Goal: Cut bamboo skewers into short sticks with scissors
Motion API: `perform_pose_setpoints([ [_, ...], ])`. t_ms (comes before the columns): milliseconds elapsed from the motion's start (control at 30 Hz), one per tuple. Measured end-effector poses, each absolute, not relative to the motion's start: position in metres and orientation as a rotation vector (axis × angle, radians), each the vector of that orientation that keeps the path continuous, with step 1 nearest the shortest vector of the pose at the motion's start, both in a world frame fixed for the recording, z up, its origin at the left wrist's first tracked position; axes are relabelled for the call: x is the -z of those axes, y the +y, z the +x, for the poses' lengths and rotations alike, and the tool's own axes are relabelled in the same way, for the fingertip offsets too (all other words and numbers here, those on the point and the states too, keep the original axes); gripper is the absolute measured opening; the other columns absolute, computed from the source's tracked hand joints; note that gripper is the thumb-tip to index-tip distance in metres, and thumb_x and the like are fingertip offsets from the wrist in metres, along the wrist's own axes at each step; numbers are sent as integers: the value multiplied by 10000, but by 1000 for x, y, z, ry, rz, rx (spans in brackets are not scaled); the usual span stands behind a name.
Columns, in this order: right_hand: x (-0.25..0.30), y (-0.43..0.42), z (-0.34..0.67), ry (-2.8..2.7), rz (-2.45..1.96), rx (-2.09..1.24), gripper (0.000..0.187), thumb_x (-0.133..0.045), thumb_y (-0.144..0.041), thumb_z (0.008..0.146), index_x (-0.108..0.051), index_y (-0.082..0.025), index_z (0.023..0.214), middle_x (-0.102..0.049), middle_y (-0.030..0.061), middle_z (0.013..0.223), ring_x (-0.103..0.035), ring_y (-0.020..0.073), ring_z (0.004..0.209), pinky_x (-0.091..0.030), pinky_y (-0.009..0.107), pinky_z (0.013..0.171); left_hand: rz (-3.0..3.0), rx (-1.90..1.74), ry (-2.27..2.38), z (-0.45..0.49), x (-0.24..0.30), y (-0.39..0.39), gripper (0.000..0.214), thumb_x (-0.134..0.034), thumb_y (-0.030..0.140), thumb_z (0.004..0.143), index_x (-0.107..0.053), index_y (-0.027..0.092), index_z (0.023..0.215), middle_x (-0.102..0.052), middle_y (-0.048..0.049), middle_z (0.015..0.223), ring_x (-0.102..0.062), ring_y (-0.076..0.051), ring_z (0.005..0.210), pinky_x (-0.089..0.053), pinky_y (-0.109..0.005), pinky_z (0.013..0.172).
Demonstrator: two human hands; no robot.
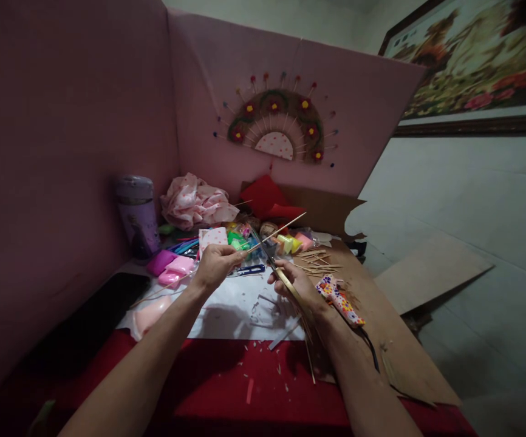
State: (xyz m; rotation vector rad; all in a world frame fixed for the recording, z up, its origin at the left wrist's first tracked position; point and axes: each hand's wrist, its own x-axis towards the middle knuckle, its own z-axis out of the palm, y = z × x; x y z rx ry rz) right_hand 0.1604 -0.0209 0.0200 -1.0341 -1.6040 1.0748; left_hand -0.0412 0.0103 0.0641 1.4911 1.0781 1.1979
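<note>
My left hand [217, 264] is closed in a pinch on a thin wooden skewer [281, 229] that slants up to the right. My right hand [297, 284] is wrapped round a gold-handled pair of scissors [272, 261], whose blades meet the skewer near its middle. Both hands hover over a white sheet [235, 309] on the red table covering [226, 382]. A dotted, multicoloured strip [340, 300] lies just right of my right wrist.
Several loose sticks [315, 260] lie on the brown cardboard [381, 315]. Coloured clay packs [285, 243], a pink cloth [197, 203], a purple flask [138, 215], blue-handled scissors [250, 269] and a black phone [94, 309] crowd the left and back. A pink board [108, 121] with a fan decoration [276, 124] stands behind.
</note>
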Motion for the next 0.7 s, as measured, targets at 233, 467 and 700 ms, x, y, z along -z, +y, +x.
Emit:
perform_pose_setpoints([
  [233,-18,-20,161,-1612,-1028,-1088,579,-691,-518,630,-498,-192,1068,-564,10,791,-468,89,584,-349,201,485,1515,-1164,1081,-41,-61,12,355,-671,435,604,-585,117,470,-371,45,365,-280,-37,363,-160,-184,370],
  [467,-17,-22,161,-1668,-1043,-1085,558,-651,-569,652,-527,-187,1039,-550,10,773,-446,92,578,-333,196,470,1553,-1154,1068,-42,-58,14,367,-663,440,614,-566,121,460,-407,32,397,-310,-49,388,-190,-192,389],
  [700,-28,-26,160,-1730,-1078,-1028,514,-667,-592,611,-570,-168,885,-502,-13,707,-406,97,582,-308,220,508,1633,-1132,1095,-45,-53,17,375,-643,440,634,-562,120,456,-407,32,408,-309,-51,404,-190,-194,400],
])
